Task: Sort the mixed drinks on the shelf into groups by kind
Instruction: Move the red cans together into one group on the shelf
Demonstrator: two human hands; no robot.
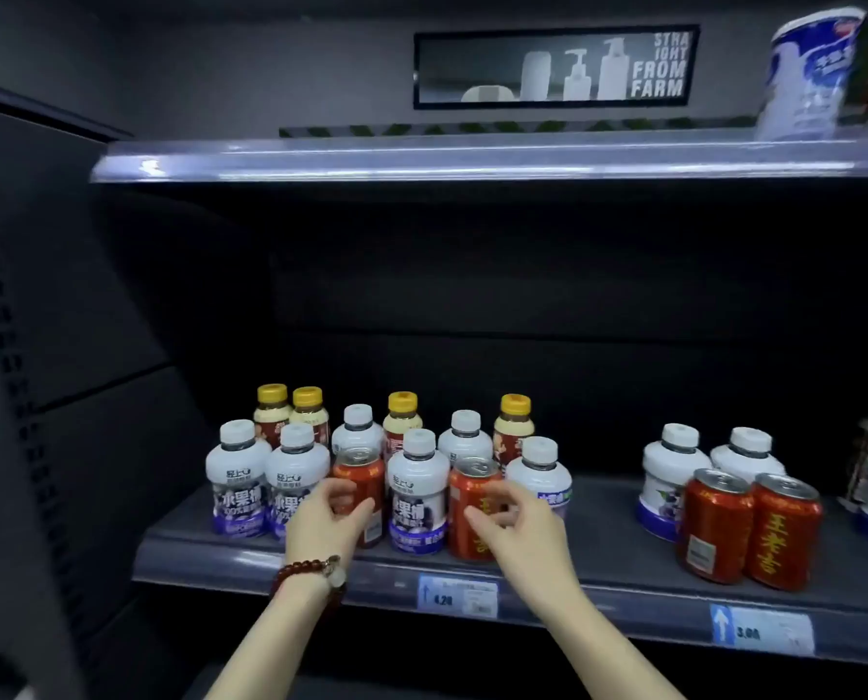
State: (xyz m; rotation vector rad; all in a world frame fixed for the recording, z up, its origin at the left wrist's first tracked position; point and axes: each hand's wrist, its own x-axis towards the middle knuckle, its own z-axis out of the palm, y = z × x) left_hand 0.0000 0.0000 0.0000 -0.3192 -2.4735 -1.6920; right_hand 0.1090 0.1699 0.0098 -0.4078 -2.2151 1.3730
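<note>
Drinks: the mixed drinks stand on the dark grey metal shelf (598, 558) in a crowded left cluster, with a smaller group well apart to the right.
Left can: a red aluminium can with a silver top (359, 485) stands between white purple-labelled plastic bottles (237, 479); my left hand (323, 522), with a dark red bead bracelet (311, 573) on its wrist, curls around the can's front, fingers on its side.
Right can: a second red aluminium can (472, 512) at the shelf's front edge; my right hand (515, 517) wraps it, thumb in front, fingers round the right side.
Grip state: both hands are part-closed on their cans; I cannot tell whether either is lifted yet.
Doing it well: I judge I should lift each can straight up clear of the neighbouring bottles, then carry both to the pair of red cans (752, 530) on the right.
Risk: the white bottles touching the cans could tip.
Back row: brown bottles with yellow caps (401, 421) are largely hidden; their labels are unreadable.
Cut off: more drinks at the far right edge are blurred.
</note>
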